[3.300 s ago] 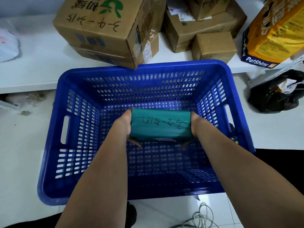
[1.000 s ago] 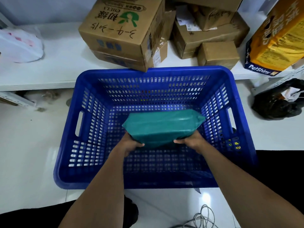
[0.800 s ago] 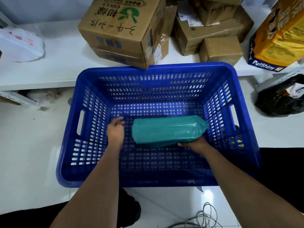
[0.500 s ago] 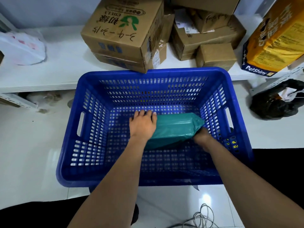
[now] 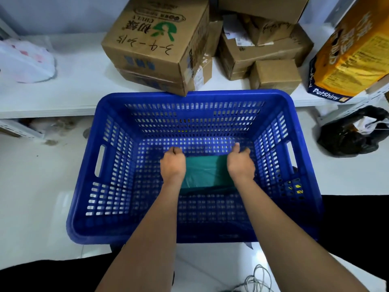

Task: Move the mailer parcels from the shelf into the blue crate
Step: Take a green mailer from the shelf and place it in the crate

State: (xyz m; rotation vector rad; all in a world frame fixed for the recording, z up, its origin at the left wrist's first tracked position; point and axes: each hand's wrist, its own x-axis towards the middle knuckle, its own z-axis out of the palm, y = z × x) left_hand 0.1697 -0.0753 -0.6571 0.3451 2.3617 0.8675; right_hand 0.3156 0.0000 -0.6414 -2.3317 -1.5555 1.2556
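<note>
A teal mailer parcel (image 5: 205, 171) lies on the floor of the blue crate (image 5: 305, 186), a little toward the far wall. My left hand (image 5: 173, 164) covers its left end and my right hand (image 5: 240, 164) covers its right end. The fingers of both hands curl over the parcel's far edge, gripping it. Only the middle strip of the parcel shows between the hands. A white mailer bag (image 5: 27, 60) with pink marks lies on the white shelf (image 5: 63, 95) at the far left.
Stacked cardboard boxes (image 5: 155, 45) and smaller cartons (image 5: 275, 75) crowd the shelf just behind the crate. A yellow PetShiny bag (image 5: 349, 55) leans at the right. A black plastic bag (image 5: 353, 135) sits on the floor to the right, and a grey cable (image 5: 256, 281) lies near my feet.
The parcel went from tilted in my hands to lying flat on the crate floor. My left hand let go, came back onto its left end, and my right hand moved on top.
</note>
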